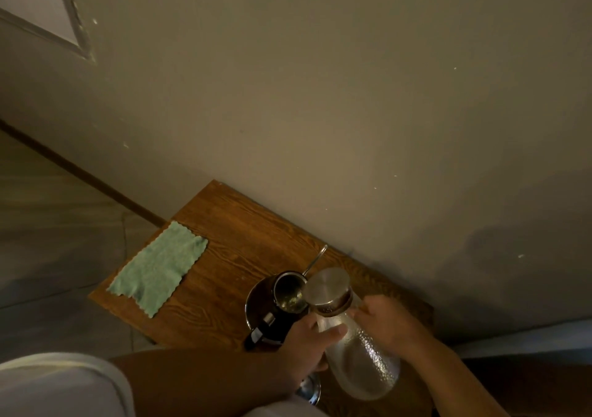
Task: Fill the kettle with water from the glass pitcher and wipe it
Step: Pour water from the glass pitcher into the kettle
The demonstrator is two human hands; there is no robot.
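Cloth point(157, 267) lies left of kettle point(278, 307) (pitcher point(358, 349) right) on table point(224, 224).

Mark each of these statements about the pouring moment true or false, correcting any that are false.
1. Both hands hold the glass pitcher, left hand and right hand. True.
2. The pitcher stands upright on the table. False: it is tilted, with its metal lid leaning toward the kettle.
3. The green cloth lies flat on the wooden table, apart from the kettle. True.
4. The kettle's opening is covered by a lid. False: the opening is uncovered and the inside shows.
5. One hand is wiping the kettle with the cloth. False: neither hand touches the cloth.
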